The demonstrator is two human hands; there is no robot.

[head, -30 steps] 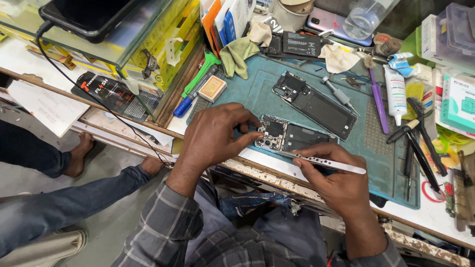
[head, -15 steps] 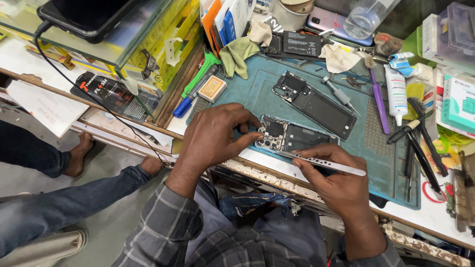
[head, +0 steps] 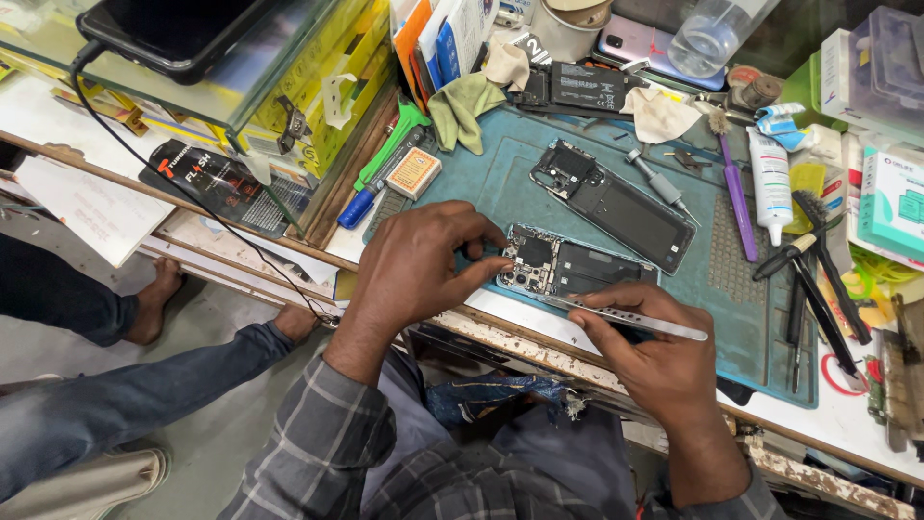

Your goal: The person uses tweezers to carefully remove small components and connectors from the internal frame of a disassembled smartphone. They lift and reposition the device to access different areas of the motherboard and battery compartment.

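Your left hand rests on the near-left end of the opened phone, its fingers curled and pinching the phone's camera end to steady it. The phone lies flat on the teal work mat, close to the near edge of the tabletop, back cover off and circuit board showing. Your right hand sits just right of it at the same edge, fingers closed around silver tweezers that lie nearly level, tips pointing left and touching the phone's lower edge. Farther back on the mat lies a second opened phone frame, tilted, apart from the first. A purple brush and a white tube lie toward the right edge, with black-handled tools just beside them. A green cloth sits near the far-left corner of the mat.
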